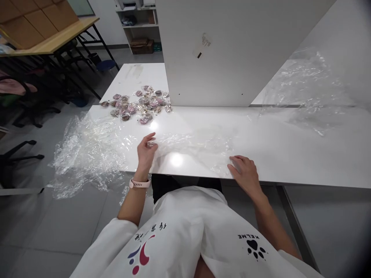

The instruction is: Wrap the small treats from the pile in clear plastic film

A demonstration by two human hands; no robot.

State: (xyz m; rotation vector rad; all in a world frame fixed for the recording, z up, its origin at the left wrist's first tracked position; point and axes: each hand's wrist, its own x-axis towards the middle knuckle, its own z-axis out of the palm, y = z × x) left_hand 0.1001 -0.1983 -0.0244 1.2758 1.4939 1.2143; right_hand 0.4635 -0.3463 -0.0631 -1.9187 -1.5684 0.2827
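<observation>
A clear plastic bag (194, 148) lies stretched out, crinkled and nearly flat, on the white table between my two hands. My left hand (147, 152) is at the bag's left end, thumb and forefinger apart and curved towards the film. At the other end, my right hand (245, 173) rests near the table's front edge with fingers slightly bent and parted, close to or touching the plastic. Neither hand visibly grips it. Small wrapped pieces (145, 102) in pink and brown lie scattered beyond my left hand.
A heap of clear plastic bags (89, 154) hangs over the table's left end. More crumpled film (310, 88) lies at the right. An upright white panel (208, 58) stands along the table's back. Behind, at left, are a wooden table (55, 46) and a blue stool (106, 65).
</observation>
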